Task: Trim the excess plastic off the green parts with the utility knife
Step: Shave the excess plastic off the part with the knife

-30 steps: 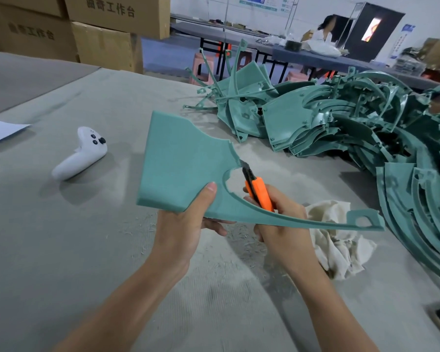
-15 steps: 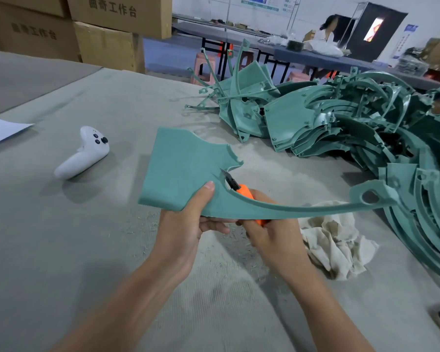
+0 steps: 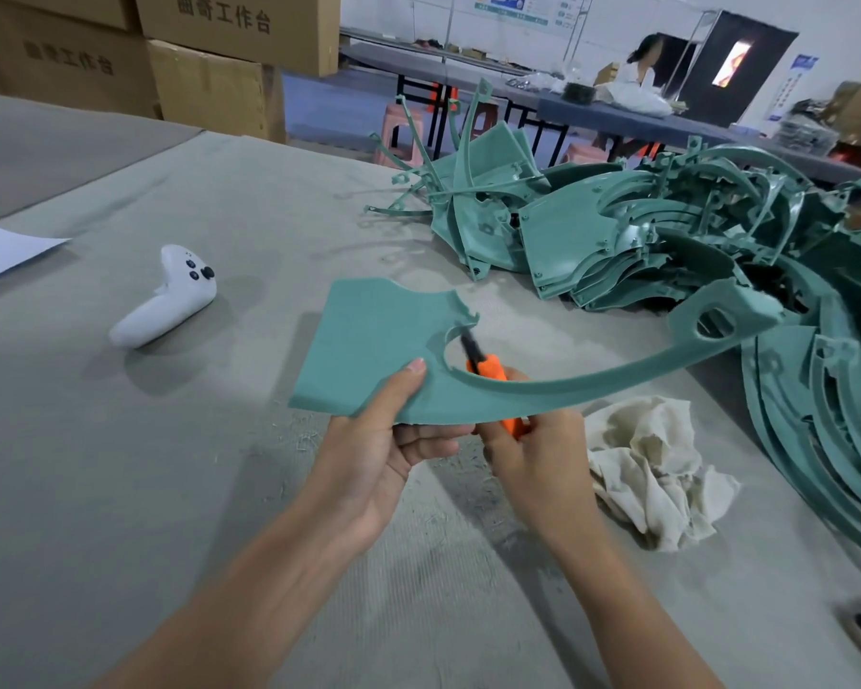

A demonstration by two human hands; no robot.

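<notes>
Tilted higher now, green part (image 3: 384, 350) points its long arm to frame right. Left hand (image 3: 379, 455) pinches its plate mid-frame; right hand (image 3: 538, 460) grips utility knife (image 3: 488, 366), blade at the ragged notch, upper right of the left thumb.

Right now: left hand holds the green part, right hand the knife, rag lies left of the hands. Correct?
No. Head view: the rag lies right of the hands. Otherwise correct: left hand holds the part, right hand the knife.

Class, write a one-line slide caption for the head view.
Left hand holds a green part; right hand holds an orange knife at its inner curve.
</notes>
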